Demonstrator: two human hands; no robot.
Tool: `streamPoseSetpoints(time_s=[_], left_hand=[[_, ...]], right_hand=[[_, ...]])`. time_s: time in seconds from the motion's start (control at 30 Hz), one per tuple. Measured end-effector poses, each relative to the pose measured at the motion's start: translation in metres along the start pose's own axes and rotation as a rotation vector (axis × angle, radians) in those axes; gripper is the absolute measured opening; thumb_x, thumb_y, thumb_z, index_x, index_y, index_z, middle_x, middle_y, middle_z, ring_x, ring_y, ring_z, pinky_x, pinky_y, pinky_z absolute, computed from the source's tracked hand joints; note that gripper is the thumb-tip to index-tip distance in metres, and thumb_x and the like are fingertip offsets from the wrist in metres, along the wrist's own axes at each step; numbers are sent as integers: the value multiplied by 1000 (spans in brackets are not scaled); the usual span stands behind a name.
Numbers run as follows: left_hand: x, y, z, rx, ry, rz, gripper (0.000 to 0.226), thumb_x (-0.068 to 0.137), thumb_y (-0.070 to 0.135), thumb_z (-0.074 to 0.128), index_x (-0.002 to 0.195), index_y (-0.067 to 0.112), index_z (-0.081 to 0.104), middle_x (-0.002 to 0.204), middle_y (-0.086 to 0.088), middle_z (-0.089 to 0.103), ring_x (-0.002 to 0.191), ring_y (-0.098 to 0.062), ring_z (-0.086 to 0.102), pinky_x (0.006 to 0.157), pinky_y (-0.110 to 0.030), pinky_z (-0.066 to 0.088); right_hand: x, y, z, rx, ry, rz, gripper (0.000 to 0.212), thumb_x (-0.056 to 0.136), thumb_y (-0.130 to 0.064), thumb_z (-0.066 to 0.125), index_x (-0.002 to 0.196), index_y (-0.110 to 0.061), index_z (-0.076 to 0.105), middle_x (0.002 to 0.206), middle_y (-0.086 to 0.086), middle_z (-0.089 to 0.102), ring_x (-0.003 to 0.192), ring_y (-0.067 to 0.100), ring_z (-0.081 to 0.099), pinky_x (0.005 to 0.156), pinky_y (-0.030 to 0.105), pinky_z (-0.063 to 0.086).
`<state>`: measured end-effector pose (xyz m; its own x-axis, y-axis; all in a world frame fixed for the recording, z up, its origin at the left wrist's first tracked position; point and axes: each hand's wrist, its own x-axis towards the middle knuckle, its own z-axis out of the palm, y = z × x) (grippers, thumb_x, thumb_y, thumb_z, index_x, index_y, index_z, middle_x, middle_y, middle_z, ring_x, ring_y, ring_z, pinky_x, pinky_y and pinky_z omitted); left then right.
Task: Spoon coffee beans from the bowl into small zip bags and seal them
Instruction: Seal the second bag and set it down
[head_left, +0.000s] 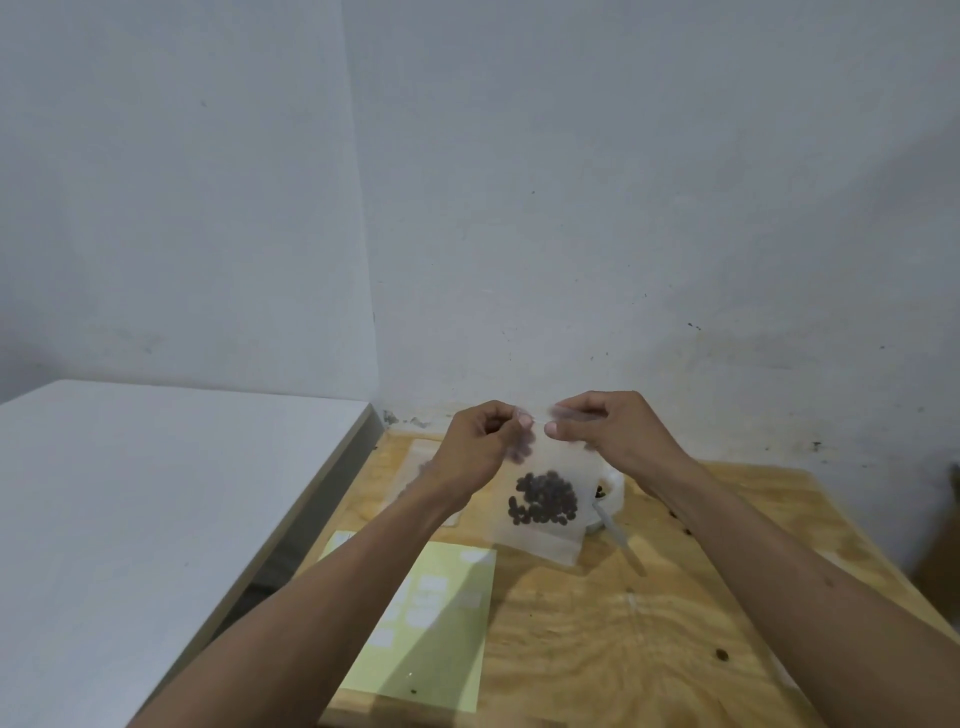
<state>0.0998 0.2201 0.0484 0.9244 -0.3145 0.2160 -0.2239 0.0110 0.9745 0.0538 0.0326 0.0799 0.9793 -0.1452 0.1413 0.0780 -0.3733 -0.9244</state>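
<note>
Pinching: two hands (540, 436) | one zip bag (545, 499) | one bowl (610, 493)

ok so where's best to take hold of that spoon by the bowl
Probably by the free handle end of the spoon, coming from the near right side. Its handle slopes out of the white bowl toward the viewer, and the scoop end is hidden behind the zip bag.

Clear zip bag (540, 499) w/ dark beans (543, 498) held upright above table; white bowl (609, 499) behind.
</note>
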Motion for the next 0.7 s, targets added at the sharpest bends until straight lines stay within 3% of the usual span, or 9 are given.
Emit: streamPoseSetpoints(time_s=[0.23,0.5,0.7], left_hand=[[-1,0,4,50,27,9,13,94,12,71,93,-1,74,86,-20,75,68,-20,67,69,-29,57],[-4,4,9,77,45,18,12,92,5,70,89,-5,75,78,-25,72,61,-21,64,61,-24,54],[-2,4,6,78,124,-4,11,93,5,69,89,-3,75,71,-14,72,58,-13,65,58,-20,53]], right_hand=[[-1,3,-6,-58,-62,4,24,76,-29,88,98,-24,81,96,-12,78,97,-2,68,86,20,48],[0,6,-2,-147,-36,-35,9,80,-36,83,80,-27,83,87,-14,78,95,2,70,87,25,51],[-2,11,-6,-115,-94,-29,16,85,-38,80,92,-24,81,93,-10,78,94,4,71,86,26,53]])
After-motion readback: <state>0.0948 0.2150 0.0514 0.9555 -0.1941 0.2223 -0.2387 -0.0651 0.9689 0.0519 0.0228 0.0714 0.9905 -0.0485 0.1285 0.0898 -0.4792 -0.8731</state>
